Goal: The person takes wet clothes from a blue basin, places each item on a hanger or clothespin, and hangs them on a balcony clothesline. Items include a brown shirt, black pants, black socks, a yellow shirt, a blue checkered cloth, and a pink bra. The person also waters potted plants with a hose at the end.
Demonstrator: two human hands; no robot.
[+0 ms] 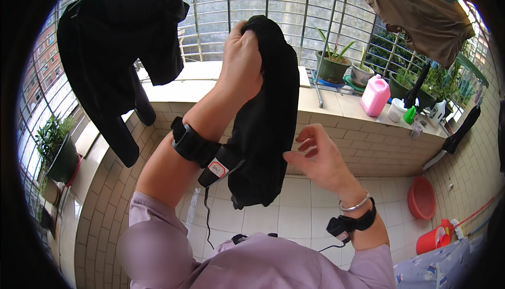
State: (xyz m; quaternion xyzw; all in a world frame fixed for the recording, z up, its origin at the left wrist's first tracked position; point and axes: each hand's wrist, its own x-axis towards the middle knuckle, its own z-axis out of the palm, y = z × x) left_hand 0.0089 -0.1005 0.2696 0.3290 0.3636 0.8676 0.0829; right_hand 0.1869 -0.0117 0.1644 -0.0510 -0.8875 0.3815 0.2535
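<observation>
Balcony grille (210, 5) behind, black garment (265, 110) lengthwise downward from left fingers (238, 28) curled around it, right fingers (314, 130) apart

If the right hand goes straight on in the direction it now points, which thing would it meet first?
Most likely the black garment held up by the left hand. The right hand points toward its edge, though depth between them is unclear.
</observation>
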